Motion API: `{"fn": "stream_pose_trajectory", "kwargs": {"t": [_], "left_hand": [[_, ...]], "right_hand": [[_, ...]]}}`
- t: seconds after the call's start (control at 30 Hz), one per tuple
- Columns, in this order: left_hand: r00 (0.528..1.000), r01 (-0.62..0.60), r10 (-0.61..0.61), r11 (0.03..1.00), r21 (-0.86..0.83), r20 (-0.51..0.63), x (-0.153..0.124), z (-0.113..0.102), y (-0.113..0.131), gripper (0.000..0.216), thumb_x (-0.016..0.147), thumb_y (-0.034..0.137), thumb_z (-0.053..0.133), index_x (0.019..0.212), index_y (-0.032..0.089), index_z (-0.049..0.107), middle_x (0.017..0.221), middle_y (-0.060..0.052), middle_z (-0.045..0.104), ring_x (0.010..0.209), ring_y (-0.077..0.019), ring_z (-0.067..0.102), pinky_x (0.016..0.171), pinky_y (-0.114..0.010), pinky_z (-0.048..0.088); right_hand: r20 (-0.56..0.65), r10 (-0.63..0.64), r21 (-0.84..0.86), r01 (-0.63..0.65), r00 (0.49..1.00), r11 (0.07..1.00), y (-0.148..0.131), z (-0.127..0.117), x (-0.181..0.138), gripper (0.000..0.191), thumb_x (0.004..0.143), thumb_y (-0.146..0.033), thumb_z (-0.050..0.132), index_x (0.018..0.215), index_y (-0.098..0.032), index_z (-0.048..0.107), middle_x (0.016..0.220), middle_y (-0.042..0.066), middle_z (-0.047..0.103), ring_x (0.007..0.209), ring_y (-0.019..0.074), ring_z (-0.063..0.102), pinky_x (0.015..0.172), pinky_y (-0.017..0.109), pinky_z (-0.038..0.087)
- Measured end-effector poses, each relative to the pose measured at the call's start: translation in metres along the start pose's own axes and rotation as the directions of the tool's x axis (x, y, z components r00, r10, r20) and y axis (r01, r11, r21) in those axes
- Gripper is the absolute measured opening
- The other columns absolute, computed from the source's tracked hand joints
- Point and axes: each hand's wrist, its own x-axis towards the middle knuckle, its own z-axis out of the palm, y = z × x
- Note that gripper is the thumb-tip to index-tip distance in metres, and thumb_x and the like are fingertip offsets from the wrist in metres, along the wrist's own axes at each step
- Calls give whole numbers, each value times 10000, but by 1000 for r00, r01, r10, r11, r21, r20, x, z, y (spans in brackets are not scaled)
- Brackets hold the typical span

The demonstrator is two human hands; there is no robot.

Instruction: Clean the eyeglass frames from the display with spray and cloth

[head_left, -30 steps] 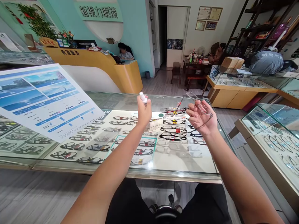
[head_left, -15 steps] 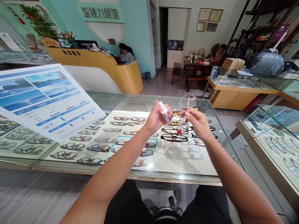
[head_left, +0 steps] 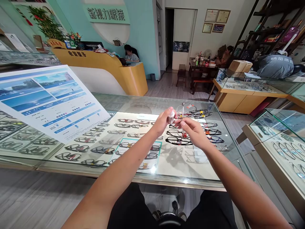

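My left hand (head_left: pixel 164 122) is wrapped round a small white spray bottle (head_left: pixel 171 117), a fingertip on its top. Close beside it on the right, my right hand (head_left: pixel 192 129) pinches a pair of thin-rimmed glasses (head_left: pixel 183 109) near the middle of the frame. The glasses are held on end, one lens above my fingers and the other below. The bottle points toward the glasses; whether they touch I cannot tell. Beneath both hands is a glass display counter (head_left: pixel 133 173) with rows of spectacle frames (head_left: pixel 179 140) inside.
A printed sheet (head_left: pixel 54 105) stands tilted at the counter's left. Another glass case (head_left: pixel 274 130) is close on the right. Further off are a yellow desk (head_left: pixel 133 74) with a person (head_left: pixel 131 54) behind it, a wooden table (head_left: pixel 193 65), and a cardboard box (head_left: pixel 240 66) on a far counter.
The bottle has turned upright and a fingertip now sits on its top. My right hand has moved slightly left and down, turning the glasses edge-on beside the bottle.
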Motion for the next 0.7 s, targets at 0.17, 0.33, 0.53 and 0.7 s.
{"fn": "stream_pose_trajectory", "kwargs": {"t": [0.17,0.33,0.53,0.7], "left_hand": [[998,-64,68,982,180,-17,1,-4,-9,568,910,779,628,801,222,610,733,-11,542,687,-170,513,666,-316,466],[993,-112,114,960,255,3,-1,-3,-6,516,976,706,499,826,215,558,807,-8,524,733,-163,501,710,-311,469],[988,-147,152,892,428,23,-9,4,5,469,977,662,466,852,217,544,826,-12,553,811,-178,521,817,-320,479],[986,-165,123,814,557,113,-13,5,-4,447,1009,637,503,858,217,526,805,7,531,786,-172,466,783,-322,414]], "right_hand": [[4,7,8,-7,1000,1000,3,2,-2,465,1036,-654,606,1082,-238,809,1068,64,807,1004,234,719,923,384,540],[9,26,15,-26,1000,1000,1,1,-1,481,1029,-670,613,1080,-237,817,1066,74,799,977,232,699,908,382,526],[-116,23,109,-10,993,994,5,-6,6,461,1000,-679,653,1034,-250,820,1018,56,781,916,215,664,879,373,537],[-211,44,139,-14,976,990,12,-12,9,443,1015,-656,643,1067,-251,817,985,43,758,851,194,625,802,344,508]]}}
